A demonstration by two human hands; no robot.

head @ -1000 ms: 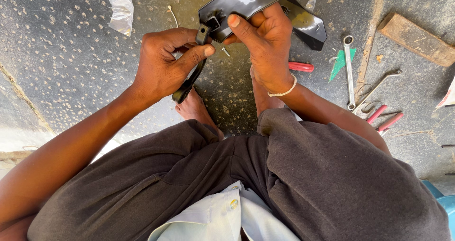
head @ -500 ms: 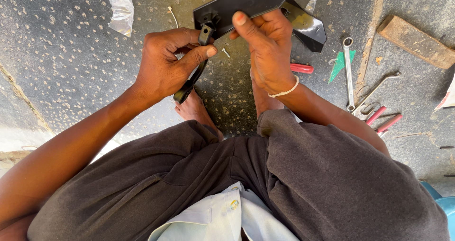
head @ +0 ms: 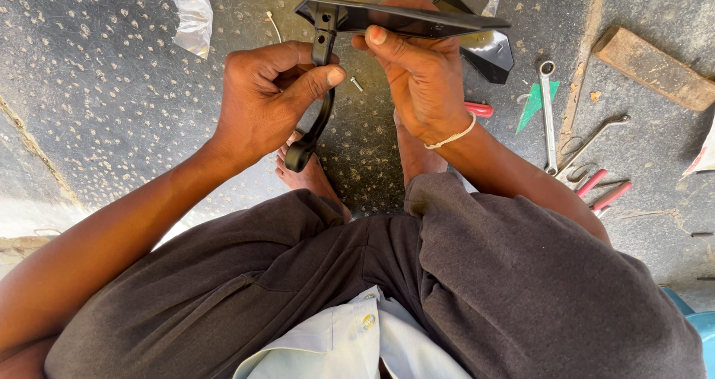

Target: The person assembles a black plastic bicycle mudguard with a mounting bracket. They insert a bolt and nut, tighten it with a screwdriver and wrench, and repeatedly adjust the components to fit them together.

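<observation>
Person seen from above. Both arms bare to the top of the frame edge, no sleeves visible on forearms. Left hand (head: 272, 96) bare, no rings or watch seen. Right hand (head: 421, 77) bare; thin white band (head: 456, 135) around its wrist. Dark grey-brown trousers (head: 477, 290), soft fabric, creased at knees. Pale light-blue shirt (head: 339, 345) at bottom, small round button (head: 367, 321). Feet bare (head: 309, 172).

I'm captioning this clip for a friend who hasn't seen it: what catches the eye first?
Top centre, the left hand grips a curved black bracket while the right hand holds a flat black panel joined to its top. On the floor at right lie a spanner and red-handled pliers.
</observation>
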